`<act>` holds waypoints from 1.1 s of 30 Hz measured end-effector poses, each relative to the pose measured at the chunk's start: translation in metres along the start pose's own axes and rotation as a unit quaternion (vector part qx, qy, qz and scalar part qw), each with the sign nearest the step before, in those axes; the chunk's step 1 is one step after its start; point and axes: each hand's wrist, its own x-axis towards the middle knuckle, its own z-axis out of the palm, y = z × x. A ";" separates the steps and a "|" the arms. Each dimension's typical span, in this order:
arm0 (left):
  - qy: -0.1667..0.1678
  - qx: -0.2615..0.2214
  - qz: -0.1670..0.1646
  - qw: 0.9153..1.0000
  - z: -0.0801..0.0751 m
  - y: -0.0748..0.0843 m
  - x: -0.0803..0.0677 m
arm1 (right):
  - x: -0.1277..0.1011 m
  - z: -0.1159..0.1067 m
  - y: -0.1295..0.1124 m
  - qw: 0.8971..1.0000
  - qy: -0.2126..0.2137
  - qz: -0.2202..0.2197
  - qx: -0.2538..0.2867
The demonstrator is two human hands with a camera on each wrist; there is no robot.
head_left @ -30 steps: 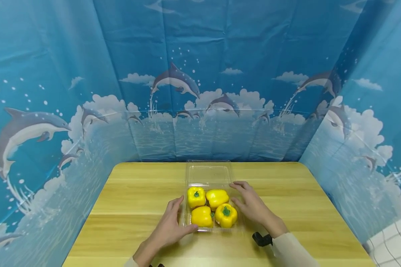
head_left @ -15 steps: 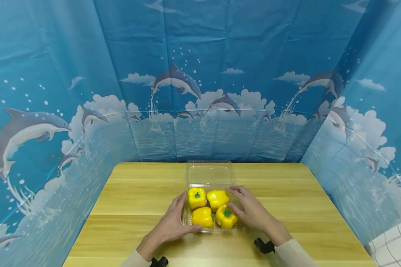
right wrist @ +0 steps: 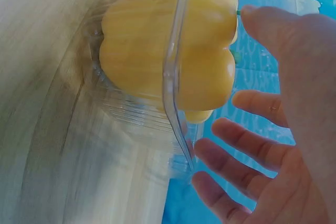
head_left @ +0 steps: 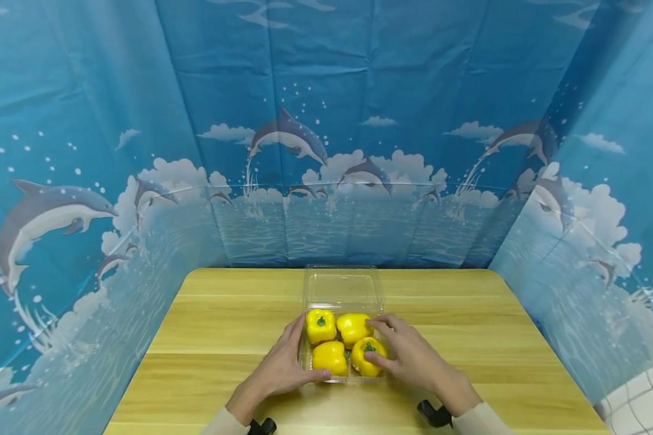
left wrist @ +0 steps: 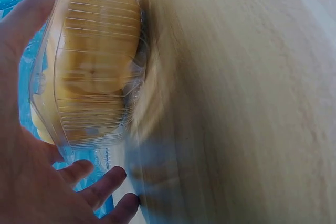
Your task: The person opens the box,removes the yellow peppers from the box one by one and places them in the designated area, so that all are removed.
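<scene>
A clear plastic clamshell tray [head_left: 340, 380] sits mid-table, its lid [head_left: 343, 289] lying open behind it. Several yellow bell peppers fill it; the near-right pepper [head_left: 363, 357] shows a green stem. My left hand [head_left: 283, 365] lies against the tray's left wall with relaxed fingers, thumb along the front edge. My right hand [head_left: 410, 356] reaches over the right rim, fingers spread, thumb touching the near-right pepper. The left wrist view shows the ribbed tray [left wrist: 89, 77] beside my left hand [left wrist: 26, 182]. In the right wrist view a pepper [right wrist: 136, 51] sits behind the rim, my right hand [right wrist: 283, 129] spread beside it.
The wooden table [head_left: 223, 326] is walled on three sides by a blue dolphin-print curtain [head_left: 326, 151]. A white checked item [head_left: 642, 399] sits off the table's right corner. Black wrist mounts [head_left: 435, 415] show at the bottom edge.
My right hand has moved left from the tray's right rim onto the near-right pepper. My left hand has slid forward along the left wall.
</scene>
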 end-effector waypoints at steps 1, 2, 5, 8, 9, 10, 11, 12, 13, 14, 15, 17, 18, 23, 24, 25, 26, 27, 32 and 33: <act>0.000 0.001 -0.001 1.000 0.000 0.000 0.000 | 0.000 0.000 -0.001 1.000 0.000 -0.001 -0.003; 0.001 0.001 -0.002 1.000 0.000 0.000 0.000 | -0.001 0.001 -0.002 1.000 -0.001 -0.002 -0.007; 0.003 0.001 -0.003 1.000 0.001 0.000 -0.001 | -0.002 0.003 -0.004 1.000 0.000 -0.003 -0.014; 0.004 0.001 -0.004 1.000 0.001 -0.001 -0.001 | -0.004 0.005 -0.005 1.000 0.005 -0.003 -0.021; 0.005 0.001 -0.006 1.000 0.001 -0.001 0.000 | -0.005 0.005 -0.005 1.000 0.006 -0.003 -0.023; 0.006 0.001 -0.007 1.000 0.002 -0.001 0.000 | -0.005 0.005 -0.006 1.000 0.007 -0.003 -0.027; 0.006 0.002 -0.008 1.000 0.002 -0.002 0.000 | -0.006 0.004 -0.007 1.000 0.007 -0.004 -0.030; 0.008 0.002 -0.009 1.000 0.003 -0.002 -0.001 | -0.006 0.004 -0.008 0.999 0.006 -0.003 -0.032; 0.008 0.003 -0.011 1.000 0.003 -0.003 -0.001 | -0.007 0.003 -0.009 0.999 0.005 -0.001 -0.035; 0.010 0.002 -0.011 1.000 0.004 -0.003 -0.001 | -0.007 0.003 -0.010 0.999 0.004 -0.001 -0.039; 0.011 0.002 -0.011 1.000 0.005 -0.003 -0.001 | -0.008 0.003 -0.010 0.999 0.003 0.000 -0.042; 0.011 0.002 -0.010 1.000 0.006 -0.003 -0.002 | -0.008 0.003 -0.011 0.999 0.001 0.002 -0.044; 0.012 0.001 -0.008 1.000 0.006 -0.004 -0.002 | -0.008 0.004 -0.011 0.999 0.000 0.003 -0.045; 0.011 0.002 -0.004 1.000 0.006 -0.004 -0.002 | -0.008 0.007 -0.011 0.999 0.001 -0.001 -0.053; 0.011 0.002 -0.003 1.000 0.006 -0.004 -0.002 | -0.008 0.007 -0.011 0.999 0.001 -0.003 -0.054; 0.011 0.003 -0.002 1.000 0.006 -0.003 -0.002 | -0.008 0.008 -0.011 0.998 0.001 -0.004 -0.055; 0.011 0.004 -0.002 1.000 0.006 -0.004 -0.002 | -0.008 0.008 -0.011 0.999 0.001 -0.005 -0.054; 0.011 0.005 -0.001 1.000 0.006 -0.004 -0.002 | -0.007 0.008 -0.012 0.999 0.000 -0.006 -0.053; 0.014 0.006 0.000 1.000 0.006 -0.003 -0.002 | -0.006 0.009 -0.013 0.999 -0.005 -0.004 -0.045; 0.015 0.006 0.001 1.000 0.006 -0.003 -0.001 | -0.005 0.009 -0.013 0.999 -0.006 -0.002 -0.044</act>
